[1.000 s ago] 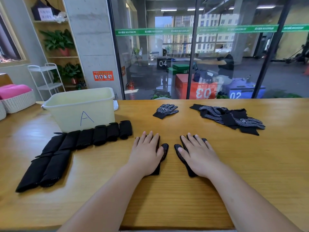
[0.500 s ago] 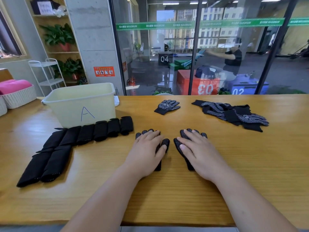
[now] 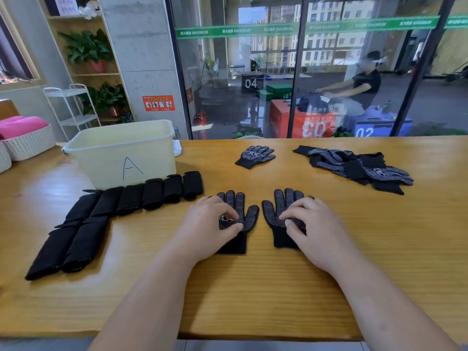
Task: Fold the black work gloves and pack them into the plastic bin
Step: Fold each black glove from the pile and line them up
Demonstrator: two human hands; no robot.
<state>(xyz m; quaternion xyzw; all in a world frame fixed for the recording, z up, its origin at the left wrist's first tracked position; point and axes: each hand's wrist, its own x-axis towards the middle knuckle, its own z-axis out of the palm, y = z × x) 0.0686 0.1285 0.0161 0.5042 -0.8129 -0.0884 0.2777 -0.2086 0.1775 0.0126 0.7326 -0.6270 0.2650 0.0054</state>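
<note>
Left hand (image 3: 215,224): curled, pinching left glove (image 3: 244,211).
Right hand (image 3: 314,224): curled on right glove (image 3: 274,211).
Table edge (image 3: 253,334): well apart from both.

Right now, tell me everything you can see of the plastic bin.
The bin is pale cream plastic with a rolled rim. It stands upright and open-topped on the wooden table, towards its back left. A blue handwritten "A" marks its front wall. A row of folded gloves lies along its front base; contact is unclear. Its inside is hidden.
</note>
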